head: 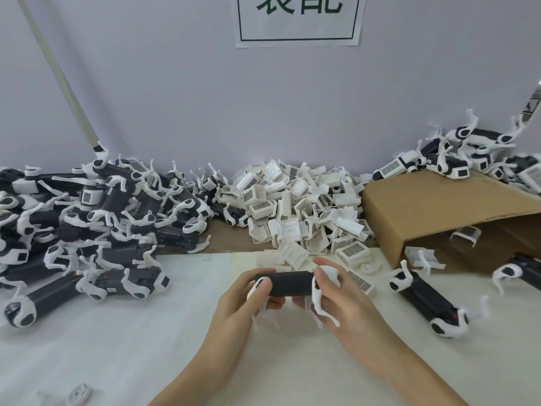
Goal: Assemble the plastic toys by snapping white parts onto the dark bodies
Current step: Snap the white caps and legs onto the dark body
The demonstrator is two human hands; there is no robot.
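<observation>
Both hands grasp one dark body [289, 284] at frame centre: left hand [248, 297], right hand [336, 291]. Legs look fitted. Next, probably: fetch a white cover from the pile [295, 206].

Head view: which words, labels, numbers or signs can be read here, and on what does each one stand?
"装配": white paper sign on the wall, in a dark frame; the tops of the characters are cut off, so this reading is likely, not sure.
Black printed grids on the white parts: pattern only, no readable text.
Label at the right edge: too blurred to read.

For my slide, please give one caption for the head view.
Both hands hold a dark toy body before a pile of white parts.
</observation>
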